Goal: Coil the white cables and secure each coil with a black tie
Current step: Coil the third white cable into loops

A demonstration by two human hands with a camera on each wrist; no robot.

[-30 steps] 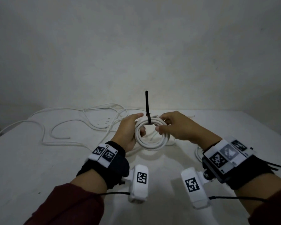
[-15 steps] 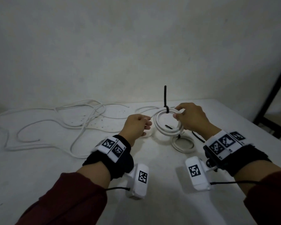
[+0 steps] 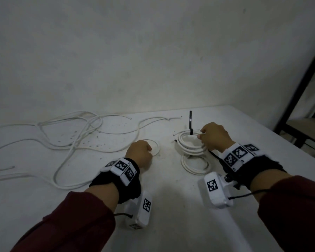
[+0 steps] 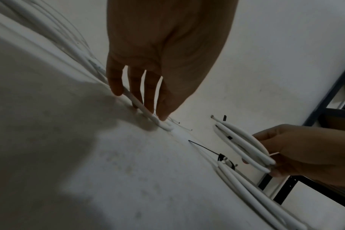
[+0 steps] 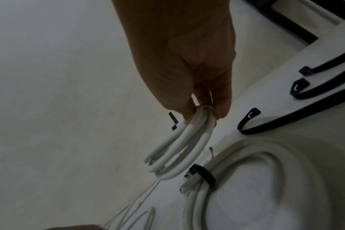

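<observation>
Two round coils of white cable are already made. One flat white coil (image 3: 195,165) lies on the white table (image 3: 162,224) near the right wrist, and a black plastic tie (image 5: 204,175) is wrapped tight around it. The other white coil (image 3: 189,144) is in the right hand (image 3: 215,137), lifted a little above the table and just behind the flat one. The fingers (image 5: 223,105) and thumb pinch its loops together at one side. Its own black tie (image 3: 190,122) is on too, with the long tail sticking straight up.

The left hand (image 3: 140,153) reaches down to a long loose white cable (image 3: 65,142) that snakes across the left side of the table. Its fingertips (image 4: 163,115) touch a small loop of it, but the fingers look mostly straight, so I think the hand is not gripping yet.

So I think two coils are done. What is left is to set down the held coil, then wind up the loose cable and tie it. It looks as if there may be more than one loose cable, but I cannot tell how many. Three spare black ties (image 5: 297,123) wait on the table by the right hand.

No words or brand names can be read. The white wrist bands (image 3: 124,169) show only black and white square patterns.
</observation>
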